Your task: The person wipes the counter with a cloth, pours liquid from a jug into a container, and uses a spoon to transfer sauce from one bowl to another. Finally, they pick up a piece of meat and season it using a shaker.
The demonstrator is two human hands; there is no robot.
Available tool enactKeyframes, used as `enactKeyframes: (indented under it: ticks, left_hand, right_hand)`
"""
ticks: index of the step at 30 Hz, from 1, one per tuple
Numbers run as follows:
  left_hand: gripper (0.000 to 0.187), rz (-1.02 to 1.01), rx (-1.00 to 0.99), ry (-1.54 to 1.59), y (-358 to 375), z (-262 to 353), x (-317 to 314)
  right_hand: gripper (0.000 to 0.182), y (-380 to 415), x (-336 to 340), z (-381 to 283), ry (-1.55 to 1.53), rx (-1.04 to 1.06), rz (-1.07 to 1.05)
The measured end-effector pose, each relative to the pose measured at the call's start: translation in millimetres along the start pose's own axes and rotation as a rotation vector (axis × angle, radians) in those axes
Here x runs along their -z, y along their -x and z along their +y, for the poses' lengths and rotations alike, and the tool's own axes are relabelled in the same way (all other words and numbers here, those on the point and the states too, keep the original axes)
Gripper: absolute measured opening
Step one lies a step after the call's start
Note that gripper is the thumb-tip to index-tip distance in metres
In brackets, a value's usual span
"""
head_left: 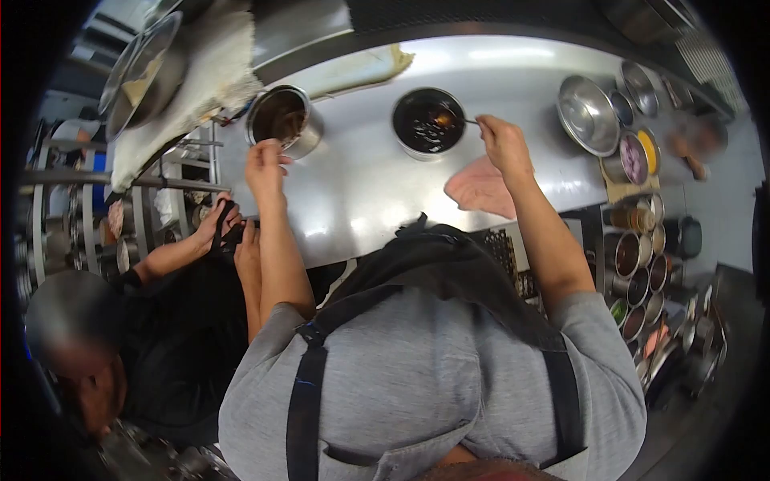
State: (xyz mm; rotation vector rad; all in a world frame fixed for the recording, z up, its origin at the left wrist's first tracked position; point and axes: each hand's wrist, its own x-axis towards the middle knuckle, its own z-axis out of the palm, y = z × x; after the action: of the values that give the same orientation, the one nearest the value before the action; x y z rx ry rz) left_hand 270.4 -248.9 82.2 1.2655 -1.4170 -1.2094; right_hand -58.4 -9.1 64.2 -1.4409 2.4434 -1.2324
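My right hand (504, 144) is closed on the handle of a spoon (459, 119), whose bowl end is in a round metal pot (395, 132) of dark, shiny liquid. A pink cloth (481, 188) lies on the steel counter (361, 192) just below that hand. My left hand (267, 164) is at the near rim of a second metal pot (309, 138), which has brown contents. The fingers there are bent together, and whether they pinch the rim or something small is too unclear to make out.
At the left a person (176, 345) in black holds a black strap (224, 227). Metal bowls (589, 116) and containers of purple (633, 157) and yellow food stand at the right. A white cloth (184, 104) hangs upper left. Another person's arm (688, 152) shows far right.
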Motion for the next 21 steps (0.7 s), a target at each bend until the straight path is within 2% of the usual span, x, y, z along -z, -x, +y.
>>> enactKeyframes:
  ticks: [3,5,6,9,11,15,16,21]
  left_hand:
    - [0.017,-0.588,0.039,-0.329,48,-26,-57]
    - [0.024,-0.967,-0.313,-0.421,85,-47,-103]
    - [0.028,-1.084,-0.410,-0.528,99,-54,-127]
    - [0.039,-1.162,-0.598,-0.630,129,-73,-185]
    - [0.034,-1.222,-0.634,-0.758,140,-86,-209]
    - [0.026,-1.229,-0.646,-0.669,143,-88,-223]
    - [0.025,-1.254,-0.597,-0.703,143,-84,-222]
    - [0.027,-1.282,-0.526,-0.755,137,-88,-215]
  right_hand:
    - [0.016,-8,3,-5,-0.004,-0.003,-0.024]
    - [0.016,-12,3,-9,0.004,-0.023,-0.030]
    - [0.016,-14,3,-12,0.004,-0.038,-0.045]
    - [0.017,-18,1,-17,0.016,-0.059,-0.052]
    - [0.017,-18,0,-17,0.025,-0.041,-0.056]
    - [0.018,-18,0,-12,0.047,-0.049,-0.069]
    - [0.018,-18,1,-12,0.048,-0.054,-0.069]
    - [0.012,-25,-6,-13,-0.039,-0.226,-0.116]
